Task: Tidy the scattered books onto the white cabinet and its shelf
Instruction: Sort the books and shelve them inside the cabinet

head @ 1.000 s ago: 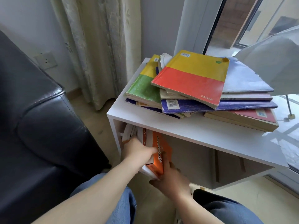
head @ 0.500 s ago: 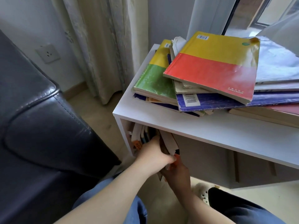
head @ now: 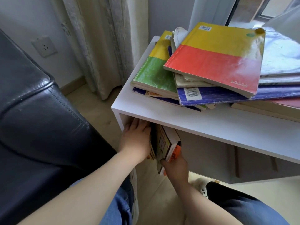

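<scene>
Upright books [head: 164, 143] are gripped at their near end by the right hand [head: 176, 168], fingers curled. They are stood partly inside the shelf [head: 211, 157] of the white cabinet [head: 219, 125], at its left end. The left hand [head: 135, 138] is laid flat beside them, fingers straight. Open room is left rightwards. A messy pile of books [head: 219, 59] is stacked on top.

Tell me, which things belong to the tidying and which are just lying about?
Job: white cabinet; pile of colourful paperback books on top; upright books in the shelf, left hand flat beside them, right hand gripping them.
Just there: black leather sofa; cream curtain; white wall socket.
</scene>
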`<state>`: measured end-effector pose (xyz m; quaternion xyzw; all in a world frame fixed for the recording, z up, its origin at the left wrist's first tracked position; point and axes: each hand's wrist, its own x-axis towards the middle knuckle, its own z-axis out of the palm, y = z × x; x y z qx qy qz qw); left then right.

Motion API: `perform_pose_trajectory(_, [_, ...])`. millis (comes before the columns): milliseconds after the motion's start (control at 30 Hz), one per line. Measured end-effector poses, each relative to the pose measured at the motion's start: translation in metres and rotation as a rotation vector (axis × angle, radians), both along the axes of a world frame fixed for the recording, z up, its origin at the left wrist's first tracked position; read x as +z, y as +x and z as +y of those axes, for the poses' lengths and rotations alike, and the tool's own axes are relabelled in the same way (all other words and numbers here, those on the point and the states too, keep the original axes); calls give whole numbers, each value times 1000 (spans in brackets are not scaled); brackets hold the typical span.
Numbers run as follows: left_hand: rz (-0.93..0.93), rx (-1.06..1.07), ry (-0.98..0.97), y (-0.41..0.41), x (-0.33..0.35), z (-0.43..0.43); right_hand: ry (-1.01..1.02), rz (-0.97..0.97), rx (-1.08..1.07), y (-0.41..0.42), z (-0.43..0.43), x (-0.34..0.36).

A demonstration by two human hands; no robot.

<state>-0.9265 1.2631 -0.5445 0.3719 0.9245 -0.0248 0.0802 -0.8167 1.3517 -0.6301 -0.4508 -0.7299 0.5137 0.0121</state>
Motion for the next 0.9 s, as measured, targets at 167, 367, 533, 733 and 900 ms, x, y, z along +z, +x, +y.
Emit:
perform_pose_trajectory(167, [79,-96,117,7,-5,-18,75,28,5,0,5,8])
perform_pose_trajectory(367, [49,-116,242,6,-6,-28,240,7,98,-9,14,12])
perform_pose_trajectory(533, [-52,12,310,9,1,-16,239,0,160,-20,8,3])
perform_pose_trajectory(733, [-12,-3,184,8,0,-5,153,35,316,-28,3,-15])
perform_pose_trajectory(900, [60,-78,78,5,-3,0,48,27,329,-25,18,-18])
